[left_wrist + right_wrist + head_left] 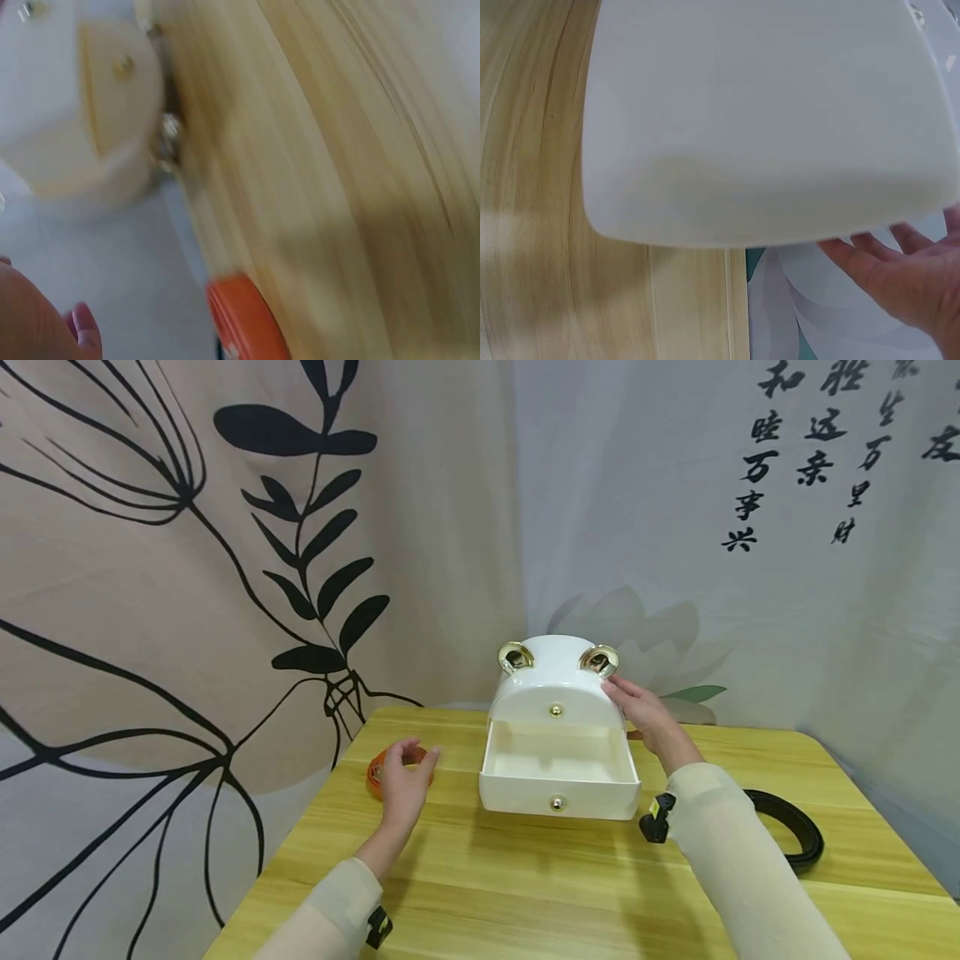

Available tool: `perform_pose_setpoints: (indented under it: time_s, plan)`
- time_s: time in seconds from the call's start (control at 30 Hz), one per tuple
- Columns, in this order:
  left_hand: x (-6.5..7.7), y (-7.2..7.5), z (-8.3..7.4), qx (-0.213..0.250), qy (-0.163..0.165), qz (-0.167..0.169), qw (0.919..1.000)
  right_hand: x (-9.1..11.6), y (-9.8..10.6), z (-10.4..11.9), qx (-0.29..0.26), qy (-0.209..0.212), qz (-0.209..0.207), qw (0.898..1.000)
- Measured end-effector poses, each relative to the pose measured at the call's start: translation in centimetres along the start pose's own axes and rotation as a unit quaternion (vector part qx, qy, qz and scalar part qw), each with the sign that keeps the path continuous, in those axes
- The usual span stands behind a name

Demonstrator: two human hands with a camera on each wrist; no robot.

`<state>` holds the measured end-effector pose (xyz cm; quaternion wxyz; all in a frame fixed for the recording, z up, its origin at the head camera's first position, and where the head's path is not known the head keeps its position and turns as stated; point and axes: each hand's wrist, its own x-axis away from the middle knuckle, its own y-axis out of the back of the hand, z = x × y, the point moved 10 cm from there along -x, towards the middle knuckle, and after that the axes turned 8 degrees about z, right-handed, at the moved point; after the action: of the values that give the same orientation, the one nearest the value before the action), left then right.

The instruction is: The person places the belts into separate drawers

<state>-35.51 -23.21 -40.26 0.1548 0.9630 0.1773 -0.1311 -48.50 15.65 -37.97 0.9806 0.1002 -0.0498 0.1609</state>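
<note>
A white storage box [558,672] with two gold ring-shaped knobs on top stands on the table. Its lower drawer [517,793] is pulled out toward me, and no contents show inside. My right hand [648,714] touches the box's right rear side, its extended fingertips [844,251] at the box's edge in the right wrist view. To the left, my left hand [405,777] hovers at an orange coiled belt [375,774], fingers loosely bent with nothing in them. The blurred left wrist view shows a gap between this hand and the belt.
A black coiled belt [806,831] lies on the wooden table [525,893] at the right, beside my right sleeve. Behind the table's far edge hangs a patterned curtain [450,527].
</note>
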Motion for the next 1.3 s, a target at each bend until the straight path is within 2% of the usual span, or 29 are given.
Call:
perform_pose_setpoints:
  time_s: [0.2,0.37,0.6,0.83,1.03,1.3]
  plan:
    - [-2.2,2.3,3.7,-0.065,0.023,0.04,0.9968,-0.1,-0.1,0.0,0.003,0.002,0.004,1.0]
    - [-3.2,3.9,6.6,-0.109,0.041,0.066,0.991,-0.1,-0.2,0.0,-0.001,0.006,0.007,1.0]
    - [-4.1,5.0,10.1,-0.149,0.058,0.114,0.9804,0.0,-0.2,0.0,-0.002,0.0,0.007,1.0]
    - [-4.5,5.0,12.2,-0.161,0.088,0.154,0.9709,0.0,-0.1,-0.1,-0.004,-0.001,0.0,1.0]
    - [-4.7,4.8,13.4,-0.152,0.113,0.184,0.9644,-0.2,-0.1,-0.2,-0.004,-0.001,0.003,1.0]
    - [-5.3,4.6,14.7,-0.174,0.126,0.195,0.9569,-0.2,0.1,-0.4,-0.003,-0.005,-0.001,1.0]
